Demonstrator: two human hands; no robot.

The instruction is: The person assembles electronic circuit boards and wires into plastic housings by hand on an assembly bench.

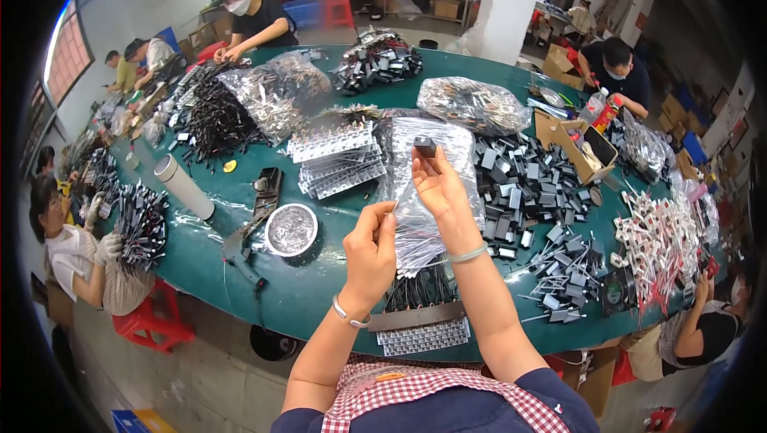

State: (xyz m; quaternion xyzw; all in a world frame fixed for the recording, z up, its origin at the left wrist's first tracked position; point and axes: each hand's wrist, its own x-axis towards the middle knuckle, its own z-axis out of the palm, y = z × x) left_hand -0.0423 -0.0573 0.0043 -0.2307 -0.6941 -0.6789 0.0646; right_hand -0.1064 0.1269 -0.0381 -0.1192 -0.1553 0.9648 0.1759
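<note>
Right hand [439, 185] up, fingertips grasping a small black block [425, 145]; left hand [370, 249] lower, thumb and finger pinching a thin pale piece [395, 206], perhaps a wire end, too small to tell from here. Block's held above the clear plastic bag [411, 233], apart from the left hand. Step looks like handling one block singly; next move, I'd judge, calls for steady fingers and bringing both pieces together squarely. Block: boxy, dark, hard-edged, much like those in the black block pile [515, 185] alongside.

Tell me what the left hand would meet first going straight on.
Ahead of the left hand lies the clear plastic bag, likely first met; its height is unclear, so it might pass above.
</note>
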